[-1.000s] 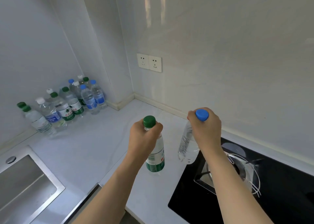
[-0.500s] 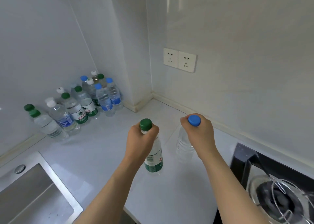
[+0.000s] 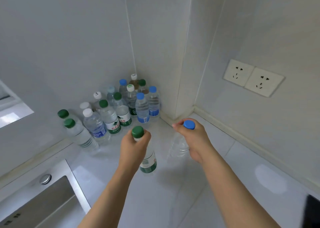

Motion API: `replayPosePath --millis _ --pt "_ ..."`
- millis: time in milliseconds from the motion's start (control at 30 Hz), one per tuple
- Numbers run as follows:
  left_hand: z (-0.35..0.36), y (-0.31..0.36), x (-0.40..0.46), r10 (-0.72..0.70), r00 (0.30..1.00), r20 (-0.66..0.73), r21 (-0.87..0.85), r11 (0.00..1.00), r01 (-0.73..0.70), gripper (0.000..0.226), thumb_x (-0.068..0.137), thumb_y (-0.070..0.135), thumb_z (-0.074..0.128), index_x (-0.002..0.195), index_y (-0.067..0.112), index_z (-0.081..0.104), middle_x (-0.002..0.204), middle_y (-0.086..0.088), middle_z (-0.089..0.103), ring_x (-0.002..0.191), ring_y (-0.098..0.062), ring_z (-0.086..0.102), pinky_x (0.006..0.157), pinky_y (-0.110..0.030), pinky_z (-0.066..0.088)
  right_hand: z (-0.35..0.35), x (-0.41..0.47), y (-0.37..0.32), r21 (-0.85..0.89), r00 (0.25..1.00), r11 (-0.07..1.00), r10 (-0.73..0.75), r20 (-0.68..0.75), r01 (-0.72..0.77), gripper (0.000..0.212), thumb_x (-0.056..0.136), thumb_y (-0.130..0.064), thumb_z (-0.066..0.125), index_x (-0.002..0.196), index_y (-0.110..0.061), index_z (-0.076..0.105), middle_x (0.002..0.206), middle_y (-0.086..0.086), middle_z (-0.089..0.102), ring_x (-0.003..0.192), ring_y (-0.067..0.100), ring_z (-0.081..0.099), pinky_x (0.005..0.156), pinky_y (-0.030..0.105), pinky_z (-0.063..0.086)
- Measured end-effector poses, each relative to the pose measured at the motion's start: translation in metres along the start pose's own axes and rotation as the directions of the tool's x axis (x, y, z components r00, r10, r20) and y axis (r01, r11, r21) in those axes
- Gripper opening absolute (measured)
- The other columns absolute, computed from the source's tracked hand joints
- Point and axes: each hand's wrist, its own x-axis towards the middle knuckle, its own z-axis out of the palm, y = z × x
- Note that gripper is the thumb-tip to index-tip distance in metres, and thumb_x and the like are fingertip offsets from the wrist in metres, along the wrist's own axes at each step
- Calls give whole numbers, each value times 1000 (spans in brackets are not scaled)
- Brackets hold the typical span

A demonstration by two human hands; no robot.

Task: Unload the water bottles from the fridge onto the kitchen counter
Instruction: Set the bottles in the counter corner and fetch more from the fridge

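My left hand (image 3: 134,145) grips the neck of a green-capped water bottle (image 3: 149,162) with a green label, upright just above the white counter (image 3: 173,193). My right hand (image 3: 194,137) grips the neck of a clear blue-capped bottle (image 3: 179,146) beside it. Both bottles are near the counter's corner. Several water bottles (image 3: 110,113) with green, blue and white caps stand grouped against the wall at the back left.
A steel sink (image 3: 43,201) lies at the lower left. A double wall socket (image 3: 252,78) sits on the right wall. The black edge of a hob (image 3: 313,212) shows at the lower right.
Both hands have carried their bottles left and forward, from beside the hob to the corner near the bottle group. The hob has nearly left the view.
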Motion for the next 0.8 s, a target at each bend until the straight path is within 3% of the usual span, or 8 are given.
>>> replayPosePath --millis 267,467,567,667,800 --pt "-35 -17 80 19 989 -148 -26 999 -23 14 89 18 65 79 9 58 54 13 46 51 -5 39 58 -28 37 89 69 -7 -82 992 995 -44 115 54 16 82 -16 74 79 -20 59 73 -10 56 65 4 48 61 17 38" --pt "-48 -34 110 51 977 -207 -30 998 -59 7 88 11 66 82 12 64 65 4 59 56 -2 47 54 -12 39 146 107 1 -187 983 978 -54 178 88 15 82 -18 73 87 -14 59 75 -4 55 69 11 48 64 24 40" --pt "-53 -47 120 55 970 -239 -40 997 -66 10 88 10 66 79 14 63 69 -3 62 59 -3 49 56 -12 40 167 120 11 -219 979 971 -47 198 91 16 82 -18 73 91 -16 60 80 -5 57 70 8 51 65 21 41" --pt "-56 -58 125 44 968 -249 -93 993 -69 11 89 11 66 82 18 63 74 -1 64 64 -4 53 60 -11 43 181 124 21 -299 971 944 -69 230 138 14 84 -19 71 84 -18 57 73 -8 53 63 5 47 57 14 39" --pt "-59 -65 128 44 973 -226 -54 997 -57 11 89 19 67 88 25 59 76 9 62 70 -5 55 66 -18 44 188 126 31 -341 970 925 -92 227 168 17 84 -22 72 80 -20 55 71 -7 53 62 7 47 59 20 40"
